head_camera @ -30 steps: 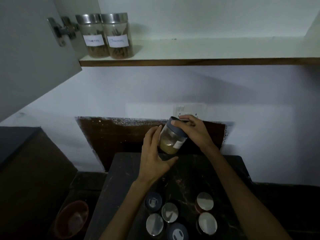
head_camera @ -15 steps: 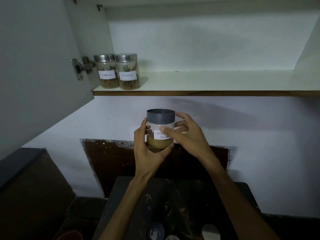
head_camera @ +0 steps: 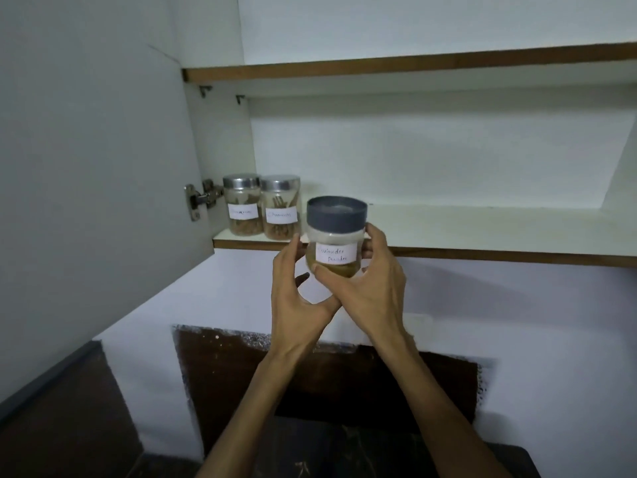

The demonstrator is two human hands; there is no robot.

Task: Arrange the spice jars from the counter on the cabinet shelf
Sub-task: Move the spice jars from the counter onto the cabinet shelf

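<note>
I hold a clear spice jar (head_camera: 336, 241) with a grey lid, yellowish powder and a white handwritten label upright in front of the lower cabinet shelf's (head_camera: 482, 232) front edge. My left hand (head_camera: 298, 298) cups its left side and bottom. My right hand (head_camera: 370, 288) grips it from the right, thumb across the front below the label. Two steel-lidded labelled jars (head_camera: 243, 205) (head_camera: 280, 208) stand side by side at the shelf's far left.
The open cabinet door (head_camera: 93, 167) hangs at the left on a metal hinge (head_camera: 200, 200). An upper shelf (head_camera: 413, 69) runs above. The dark counter (head_camera: 379, 457) lies at the bottom edge; its jars are out of view.
Both hands have lifted the grey-lidded jar from over the counter up to shelf height and turned it upright. The view has tilted upward, so the counter jars have dropped out of sight.
</note>
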